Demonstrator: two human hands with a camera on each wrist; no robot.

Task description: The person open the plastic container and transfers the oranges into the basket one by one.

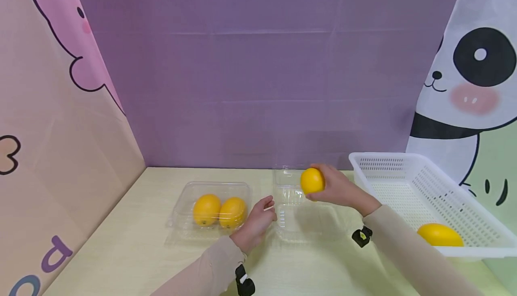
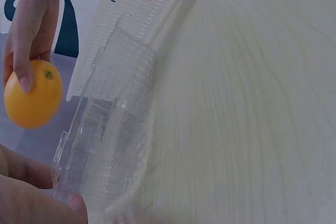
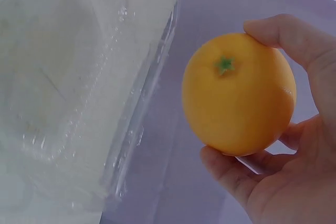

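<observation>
My right hand point(image 1: 337, 187) holds an orange point(image 1: 312, 180) between thumb and fingers, above an open clear plastic clamshell box point(image 1: 288, 219). A green star-shaped stem mark shows on that orange point(image 3: 239, 95) in the right wrist view. At the box's left edge is my left hand point(image 1: 258, 222). The left wrist view shows its thumb and a finger on either side of the rim of the clear box point(image 2: 105, 129), pinching it. Left of this hand, a second clear clamshell box point(image 1: 187, 197), with its lid over the top, contains two oranges point(image 1: 207, 210).
A white perforated plastic basket point(image 1: 387, 188) stands at the right with an orange point(image 1: 440, 235) near its front wall. Behind the pale wooden table point(image 1: 121, 242) hangs a purple cloth backdrop point(image 1: 242, 71). Printed cartoon panels flank both sides.
</observation>
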